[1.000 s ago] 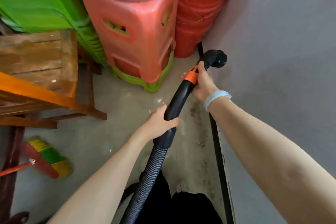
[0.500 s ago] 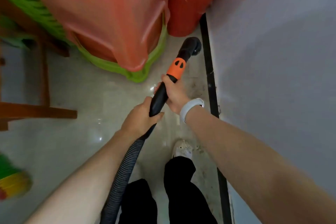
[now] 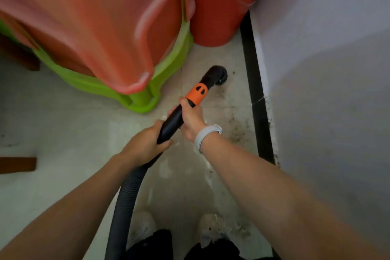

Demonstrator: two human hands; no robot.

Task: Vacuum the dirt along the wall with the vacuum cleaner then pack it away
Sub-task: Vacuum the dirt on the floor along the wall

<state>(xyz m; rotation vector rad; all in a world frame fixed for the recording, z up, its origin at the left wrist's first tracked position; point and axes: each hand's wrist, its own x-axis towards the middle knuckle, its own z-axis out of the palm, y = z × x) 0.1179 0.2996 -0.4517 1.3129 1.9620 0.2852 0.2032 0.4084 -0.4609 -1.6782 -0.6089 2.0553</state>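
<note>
Head view shows the black plastic vacuum wand with its orange collar drawn back from the corner since a second ago, its round black nozzle now low over the pale floor, short of the red plastic bins. The right hand has its fingers clamped just below the collar; the left hand grips where the grey ribbed hose begins. Dark dirt specks (still plenty) lie beside the black skirting strip, so vacuuming looks unfinished.
</note>
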